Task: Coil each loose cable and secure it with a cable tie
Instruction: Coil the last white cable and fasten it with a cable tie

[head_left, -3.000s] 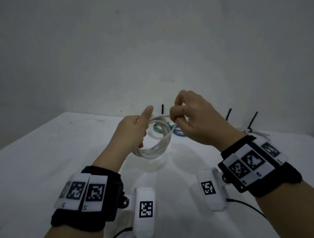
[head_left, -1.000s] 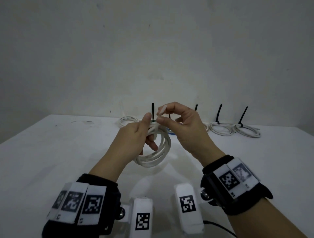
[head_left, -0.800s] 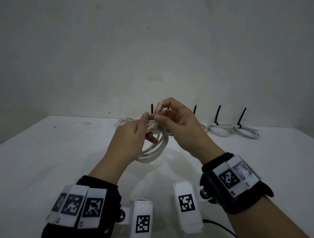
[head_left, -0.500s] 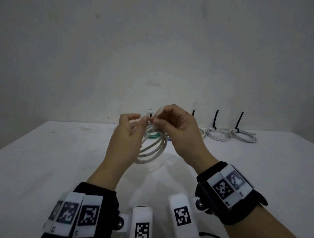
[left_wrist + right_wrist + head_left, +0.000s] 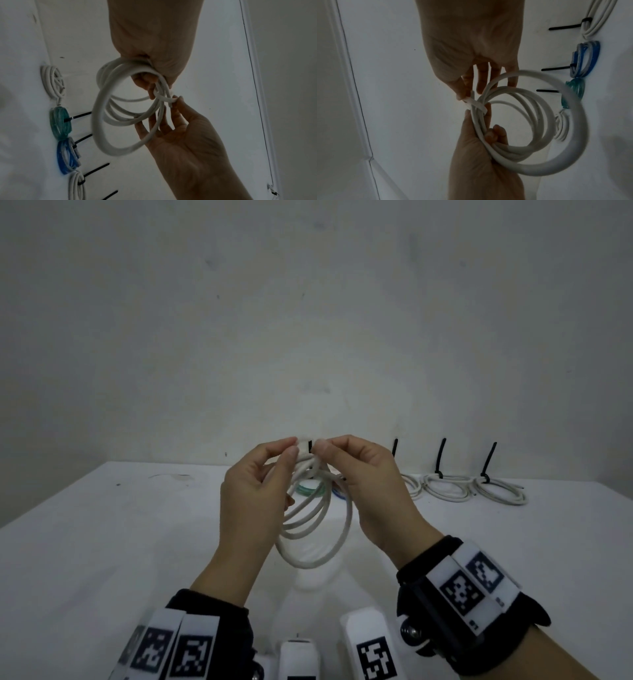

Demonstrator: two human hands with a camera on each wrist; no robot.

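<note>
1. White cable [image 5: 317, 522], already wound into several loops, is held up in the air above the near middle of the table [image 5: 102, 542], between the two hands.
2. The coil is gripped by the left hand [image 5: 255, 494]: its lower fingers are curled round the bundled strands, while its thumb and forefinger pinch at the top of the bundle.
3. A white tie [image 5: 475, 104] is seen wrapped over the strands at that top point; one end of it is pinched between the thumb and forefinger of the right hand [image 5: 368, 484], whose other fingers are held loosely spread behind the coil.
4. Whether the tie's tail has been threaded through its head cannot be told; the step is judged to be the closing of this tie, with tightening left to do.
5. Along the far edge a row of finished coils is laid out: a green coil [image 5: 60, 125], a blue coil [image 5: 67, 157] and several white coils [image 5: 472, 487] to the right, each bound with a black tie [image 5: 440, 457] whose tail sticks up.
6. At the far left of that row one white bundle [image 5: 54, 82] is seen with no tie visible on it, so it may be left to secure.
7. Most of the task is therefore judged done.
8. Nothing is seen to block the hands; the row lies well apart behind them.
</note>
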